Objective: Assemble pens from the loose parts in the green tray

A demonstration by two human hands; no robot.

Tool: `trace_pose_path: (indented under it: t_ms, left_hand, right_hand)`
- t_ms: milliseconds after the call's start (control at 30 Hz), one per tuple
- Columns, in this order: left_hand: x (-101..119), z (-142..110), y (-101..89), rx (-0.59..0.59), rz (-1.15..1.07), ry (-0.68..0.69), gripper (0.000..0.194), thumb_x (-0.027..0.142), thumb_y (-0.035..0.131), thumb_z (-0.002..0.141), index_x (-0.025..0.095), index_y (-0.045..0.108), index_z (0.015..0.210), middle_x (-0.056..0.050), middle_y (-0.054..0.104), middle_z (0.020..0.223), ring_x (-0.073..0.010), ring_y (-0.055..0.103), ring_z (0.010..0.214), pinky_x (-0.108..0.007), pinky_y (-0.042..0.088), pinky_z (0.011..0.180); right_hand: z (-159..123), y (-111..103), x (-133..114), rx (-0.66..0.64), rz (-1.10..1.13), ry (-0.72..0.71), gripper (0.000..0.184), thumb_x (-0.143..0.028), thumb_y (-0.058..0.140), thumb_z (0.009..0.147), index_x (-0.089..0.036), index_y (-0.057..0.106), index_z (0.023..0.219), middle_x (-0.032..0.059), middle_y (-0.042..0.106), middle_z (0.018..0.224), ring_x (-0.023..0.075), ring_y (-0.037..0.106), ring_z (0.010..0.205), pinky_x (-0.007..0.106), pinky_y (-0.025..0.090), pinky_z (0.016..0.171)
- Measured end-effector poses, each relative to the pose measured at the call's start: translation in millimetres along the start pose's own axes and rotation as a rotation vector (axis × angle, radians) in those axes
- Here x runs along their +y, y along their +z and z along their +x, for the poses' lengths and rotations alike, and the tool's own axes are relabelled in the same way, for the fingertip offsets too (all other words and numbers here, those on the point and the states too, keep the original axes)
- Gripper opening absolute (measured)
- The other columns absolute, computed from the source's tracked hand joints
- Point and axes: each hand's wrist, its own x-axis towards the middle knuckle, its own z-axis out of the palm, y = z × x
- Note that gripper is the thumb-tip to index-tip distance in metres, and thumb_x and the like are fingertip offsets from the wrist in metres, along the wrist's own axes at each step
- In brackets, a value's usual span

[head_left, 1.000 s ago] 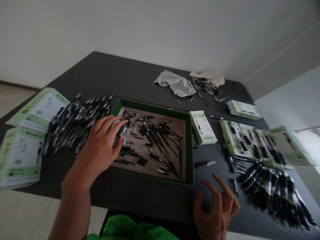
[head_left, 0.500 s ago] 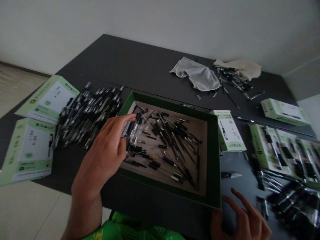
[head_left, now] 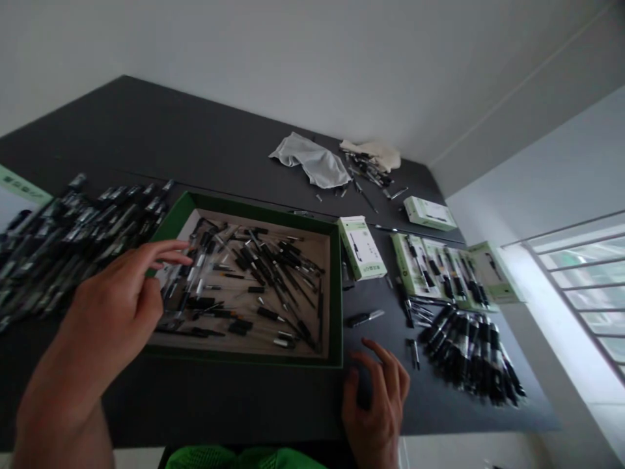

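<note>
My left hand (head_left: pixel 114 296) reaches over the left wall of a green-rimmed box (head_left: pixel 334 306), fingers stretched out and nothing visible in its grasp. Right by its fingertips, inside the box, lie clear-barrelled pens. The box holds many loose pen parts, such as black caps (head_left: pixel 268 313), thin refills and barrels. My right hand (head_left: pixel 378 397) rests low on the dark table (head_left: pixel 234 404), just off the box's front right corner. Its fingers are bent and apart, holding nothing. A single pen (head_left: pixel 365 318) lies a little beyond it.
A heap of pens (head_left: pixel 97 234) spreads left of the box. To the right are a white-green pen carton (head_left: pixel 362 247), another carton (head_left: pixel 430 213), an opened carton with pens on it (head_left: pixel 415 267), and a fan of bundled pens (head_left: pixel 476 358). A white cloth (head_left: pixel 312 159) lies behind.
The view has swung right, bringing the window and the whole pen fan into sight. My left hand stays by the box's left side; my right hand stays near its front right corner.
</note>
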Motion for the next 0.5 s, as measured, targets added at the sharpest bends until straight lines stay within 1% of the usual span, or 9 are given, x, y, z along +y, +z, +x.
trace_pose_path:
  t_ms: [100, 167, 233, 300, 333, 400, 467, 500]
  left_hand:
    - [-4, -1, 2.5, -0.018, 0.016, 0.05, 0.038, 0.02, 0.035, 0.1, 0.026, 0.062, 0.126, -0.003, 0.073, 0.129, -0.0307, 0.072, 0.123, -0.045, 0.05, 0.115]
    - [-10, -1, 2.8, -0.058, 0.02, 0.08, 0.035, 0.021, 0.034, 0.102, 0.026, 0.063, 0.121, -0.003, 0.072, 0.129, -0.0315, 0.071, 0.122, -0.049, 0.05, 0.114]
    - [-13, 0, 2.8, -0.094, 0.024, 0.127, 0.037, 0.019, 0.033, 0.102, 0.027, 0.061, 0.125, -0.004, 0.071, 0.129, -0.0318, 0.07, 0.121, -0.052, 0.052, 0.111]
    - [-7, 4, 4.9, -0.147, 0.044, 0.219, 0.04, 0.016, 0.034, 0.102, 0.028, 0.058, 0.133, -0.005, 0.07, 0.131, -0.0302, 0.068, 0.125, -0.052, 0.053, 0.111]
    - [0, 8, 7.7, -0.172, 0.054, 0.287, 0.042, 0.014, 0.035, 0.102, 0.028, 0.057, 0.135, -0.006, 0.07, 0.133, -0.0288, 0.066, 0.128, -0.051, 0.053, 0.113]
    - [25, 17, 18.5, -0.225, 0.055, 0.449, 0.043, 0.012, 0.036, 0.103, 0.024, 0.059, 0.138, -0.007, 0.067, 0.143, -0.0251, 0.06, 0.138, -0.047, 0.049, 0.121]
    - [56, 26, 35.8, -0.296, 0.056, 0.593, 0.047, 0.013, 0.036, 0.106, 0.022, 0.057, 0.147, -0.007, 0.058, 0.158, -0.0244, 0.048, 0.152, -0.047, 0.041, 0.128]
    - [71, 29, 45.7, -0.338, 0.069, 0.625, 0.046, 0.017, 0.038, 0.108, 0.021, 0.054, 0.151, -0.007, 0.051, 0.166, -0.0255, 0.04, 0.157, -0.049, 0.038, 0.13]
  right_hand:
    - [-1, 0, 1, 0.012, 0.024, 0.011, 0.013, -0.017, 0.053, 0.103, -0.021, 0.064, 0.109, 0.0124, 0.065, 0.124, 0.0294, 0.055, 0.115, 0.046, 0.045, 0.096]
    - [-1, -1, 1, 0.016, 0.042, 0.01, 0.013, -0.018, 0.053, 0.103, -0.021, 0.064, 0.109, 0.0121, 0.065, 0.124, 0.0292, 0.055, 0.115, 0.046, 0.045, 0.097]
    - [-1, -1, 2, 0.008, 0.059, 0.002, 0.012, -0.019, 0.053, 0.103, -0.021, 0.064, 0.11, 0.012, 0.065, 0.124, 0.0291, 0.055, 0.115, 0.046, 0.045, 0.097]
    - [-1, -1, 2, -0.005, 0.07, -0.01, 0.012, -0.019, 0.053, 0.104, -0.021, 0.064, 0.109, 0.0121, 0.065, 0.124, 0.029, 0.056, 0.114, 0.046, 0.045, 0.097]
    - [-1, -2, 2, -0.007, 0.073, -0.017, 0.012, -0.02, 0.053, 0.104, -0.021, 0.064, 0.108, 0.0121, 0.065, 0.123, 0.029, 0.056, 0.113, 0.046, 0.045, 0.097]
    - [0, -1, 3, -0.007, 0.075, -0.031, 0.012, -0.02, 0.054, 0.104, -0.02, 0.065, 0.108, 0.0123, 0.066, 0.121, 0.0291, 0.056, 0.112, 0.046, 0.045, 0.096]
    - [0, -1, 4, 0.002, 0.076, -0.039, 0.012, -0.02, 0.054, 0.104, -0.02, 0.065, 0.107, 0.0126, 0.067, 0.12, 0.0291, 0.058, 0.11, 0.045, 0.046, 0.094]
    - [0, 0, 5, 0.012, 0.074, -0.04, 0.011, -0.02, 0.054, 0.104, -0.02, 0.065, 0.106, 0.0127, 0.067, 0.119, 0.0289, 0.058, 0.109, 0.045, 0.046, 0.094]
